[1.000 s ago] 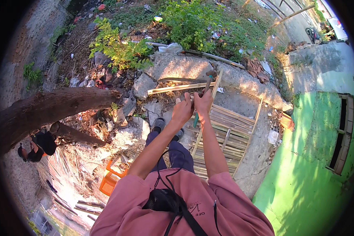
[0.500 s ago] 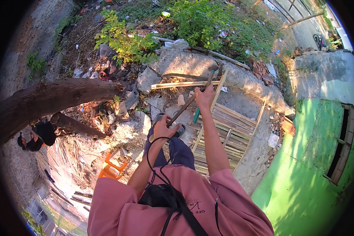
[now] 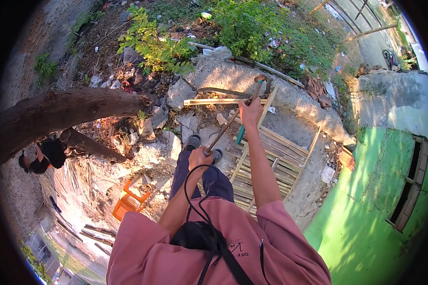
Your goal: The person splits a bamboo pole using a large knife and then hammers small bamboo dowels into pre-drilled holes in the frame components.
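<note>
Outdoors above a bamboo frame [image 3: 266, 156], the left hand [image 3: 200, 157] clamps its fingers on the butt of a long-handled hammer [image 3: 233, 118] and the right hand [image 3: 250, 111] grips higher, apparently mid-swing; next likely needs a controlled downward strike.

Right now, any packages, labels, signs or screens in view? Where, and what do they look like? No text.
No signs or screens.
Print on shirt: lower centre, on the person's pink shirt, small dark lettering, partly behind a black strap.
Plastic bag: top centre, on the rubble by the green plants, crumpled, whitish.
Green wrapper: top edge among the plants, small, green and white.
Litter scrap: right, on the ground beside the bamboo frame, pale, flat.
</note>
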The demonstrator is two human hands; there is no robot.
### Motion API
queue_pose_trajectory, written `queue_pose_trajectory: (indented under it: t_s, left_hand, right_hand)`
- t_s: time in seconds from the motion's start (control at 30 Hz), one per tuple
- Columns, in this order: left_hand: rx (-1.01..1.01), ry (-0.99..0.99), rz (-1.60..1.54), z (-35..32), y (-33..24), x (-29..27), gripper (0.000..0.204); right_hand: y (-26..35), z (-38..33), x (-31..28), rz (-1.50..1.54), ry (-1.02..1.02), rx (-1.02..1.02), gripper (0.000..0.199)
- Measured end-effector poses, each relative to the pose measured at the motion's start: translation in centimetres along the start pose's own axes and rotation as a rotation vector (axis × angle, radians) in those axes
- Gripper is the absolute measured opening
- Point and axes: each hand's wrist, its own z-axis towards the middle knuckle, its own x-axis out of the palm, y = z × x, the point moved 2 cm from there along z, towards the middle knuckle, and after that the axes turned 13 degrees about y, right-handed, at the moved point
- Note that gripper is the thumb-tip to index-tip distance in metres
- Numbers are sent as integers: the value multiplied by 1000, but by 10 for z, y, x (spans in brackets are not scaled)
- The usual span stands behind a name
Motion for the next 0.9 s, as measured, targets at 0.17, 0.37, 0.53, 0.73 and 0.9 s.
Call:
queue_pose_trajectory:
  t_s: [0.17, 0.37, 0.53, 0.73, 0.9]
  left_hand:
    - [-6, 43, -16, 2, -6, 8, 28]
    - [-26, 38, 32, -4, 1, 15, 29]
    - [-31, 40, -1, -9, -3, 21, 30]
    - [-63, 116, 16, -4, -12, 25, 36]
    - [-11, 14, 18, 3, -7, 30, 32]
  right_hand:
    - [-11, 6, -10, 118, 19, -104, 38]
    - [-35, -52, -46, 211, 89, -264, 32]
    - [-43, -121, -65, -126, 270, -470, 23]
    - [-64, -144, -58, -169, 312, -394, 21]
    - [-54, -136, -51, -191, 334, -369, 19]
